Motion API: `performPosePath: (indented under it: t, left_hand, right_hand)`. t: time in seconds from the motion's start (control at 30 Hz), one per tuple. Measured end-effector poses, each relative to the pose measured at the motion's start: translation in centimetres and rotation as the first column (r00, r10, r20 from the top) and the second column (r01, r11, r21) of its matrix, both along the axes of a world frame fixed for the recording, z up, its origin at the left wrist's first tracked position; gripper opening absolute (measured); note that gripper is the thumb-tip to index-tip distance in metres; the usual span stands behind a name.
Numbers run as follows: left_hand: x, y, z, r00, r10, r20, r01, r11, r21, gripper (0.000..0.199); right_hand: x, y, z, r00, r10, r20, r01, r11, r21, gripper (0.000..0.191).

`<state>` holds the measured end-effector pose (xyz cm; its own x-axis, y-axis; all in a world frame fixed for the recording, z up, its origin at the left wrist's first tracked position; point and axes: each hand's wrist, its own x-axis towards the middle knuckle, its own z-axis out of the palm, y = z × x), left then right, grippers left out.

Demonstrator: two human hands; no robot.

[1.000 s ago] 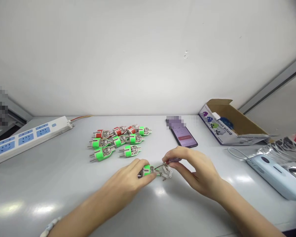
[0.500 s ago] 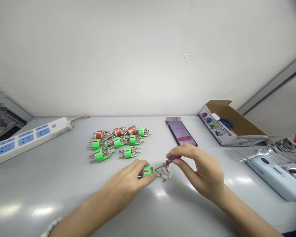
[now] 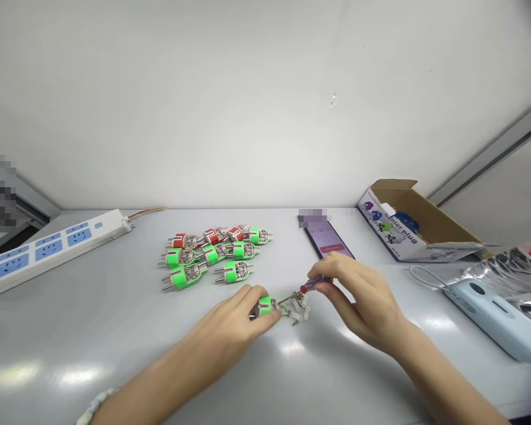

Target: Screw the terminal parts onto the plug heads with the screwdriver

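Note:
My left hand (image 3: 243, 316) is closed round a green power plug (image 3: 265, 305) lying on the table, its inner metal parts facing up. Between the thumb and fingers of my right hand (image 3: 354, 298) is a screwdriver (image 3: 310, 285) with a see-through purplish handle and a red collar. Its thin shaft slants left and down, and the tip meets the cord end of the plug. Small white clamp strips (image 3: 296, 317) and a few screws lie just right of the plug, below the shaft. The plug's prong end is partly hidden by my left fingers.
Several open green and red plugs (image 3: 236, 272) lie grouped behind my left hand. A phone (image 3: 325, 236) showing a timer lies behind my right hand. At the left is a power strip (image 3: 48, 248); at the right, a cardboard box (image 3: 425, 251) and a light-blue device (image 3: 491, 316) with a cord loop.
My right fingers have shifted slightly right on the screwdriver handle and changed their grip, so more of the handle shows. My left hand still holds the green plug in place.

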<state>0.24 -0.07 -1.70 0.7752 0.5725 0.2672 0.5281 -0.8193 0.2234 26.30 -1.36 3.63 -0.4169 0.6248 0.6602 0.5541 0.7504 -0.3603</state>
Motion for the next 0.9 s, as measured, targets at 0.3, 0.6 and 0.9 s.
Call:
performPosePath:
  t: [0.3,0.6,0.9]
  left_hand:
    - [0.0,-0.1,0.3,1.0,0.007,-0.027,-0.008,0.998,-0.063,0.031]
    - [-0.1,-0.2,-0.3,0.999,0.05,-0.018,-0.052,0.988,-0.144,0.029]
    - [0.0,-0.1,0.0,0.999,0.001,-0.038,-0.004,0.996,-0.092,0.034]
  right_hand:
    - [0.0,0.1,0.1,0.986,-0.11,0.123,0.097,0.99,0.101,0.009]
    - [0.5,-0.1,0.4,0.985,-0.072,0.16,0.078,0.996,-0.032,0.017]
    - [0.3,-0.5,1.1,0.982,-0.033,0.186,0.058,0.989,-0.133,0.018]
